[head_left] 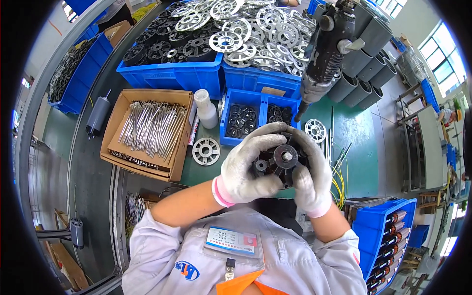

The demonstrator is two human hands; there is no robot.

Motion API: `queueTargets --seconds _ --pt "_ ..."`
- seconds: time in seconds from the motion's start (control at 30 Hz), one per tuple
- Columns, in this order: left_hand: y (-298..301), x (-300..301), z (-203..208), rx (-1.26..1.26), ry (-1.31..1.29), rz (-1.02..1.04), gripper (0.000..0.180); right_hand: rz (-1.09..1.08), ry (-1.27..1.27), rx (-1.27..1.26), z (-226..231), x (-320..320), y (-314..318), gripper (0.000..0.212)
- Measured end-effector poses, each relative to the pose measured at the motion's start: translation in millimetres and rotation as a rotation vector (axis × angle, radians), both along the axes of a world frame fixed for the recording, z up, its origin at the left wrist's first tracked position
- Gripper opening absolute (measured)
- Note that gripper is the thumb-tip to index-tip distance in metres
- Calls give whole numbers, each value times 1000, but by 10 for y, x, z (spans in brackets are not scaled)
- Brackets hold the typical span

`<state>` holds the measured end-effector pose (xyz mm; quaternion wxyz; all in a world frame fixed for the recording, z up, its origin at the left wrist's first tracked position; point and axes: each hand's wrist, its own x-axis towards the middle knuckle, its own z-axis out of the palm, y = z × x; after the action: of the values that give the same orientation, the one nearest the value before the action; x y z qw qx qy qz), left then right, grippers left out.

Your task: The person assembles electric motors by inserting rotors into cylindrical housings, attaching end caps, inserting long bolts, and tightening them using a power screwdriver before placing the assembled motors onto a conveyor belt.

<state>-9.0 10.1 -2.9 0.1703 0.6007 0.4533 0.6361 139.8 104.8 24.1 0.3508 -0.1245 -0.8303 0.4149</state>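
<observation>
Both my hands wear white work gloves and close around a black motor end cap (278, 165) in front of my chest. My left hand (250, 164) wraps its left side, and my right hand (312, 172) grips its right side. A round centre with a light metal tip, and a smaller round boss at the left, show on its upper face. Beyond it, a power screwdriver (322, 59) hangs with its bit pointing down. Silver spoked discs (206, 151) (315, 130) lie on the green bench at either side of my hands.
A cardboard box (184, 128) holds long metal rods. A white bottle (205, 110) stands beside small blue bins (241, 98) of black rings. Large blue crates (172, 73) of black parts and silver discs fill the back. Grey cylinders (341, 88) stack at right; a blue crate (366, 226) holds rotors.
</observation>
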Motion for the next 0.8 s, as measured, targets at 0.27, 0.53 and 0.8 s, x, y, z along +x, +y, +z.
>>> queueTargets --seconds 0.27,0.53,0.8 --pt "106 112 -63 153 -99 101 45 -148 292 -30 -268 -176 -84 48" --pt "54 114 -187 128 -94 187 54 -46 314 179 -255 -253 41 41" --pt "113 121 -273 260 -96 167 57 119 377 105 -364 -247 197 47"
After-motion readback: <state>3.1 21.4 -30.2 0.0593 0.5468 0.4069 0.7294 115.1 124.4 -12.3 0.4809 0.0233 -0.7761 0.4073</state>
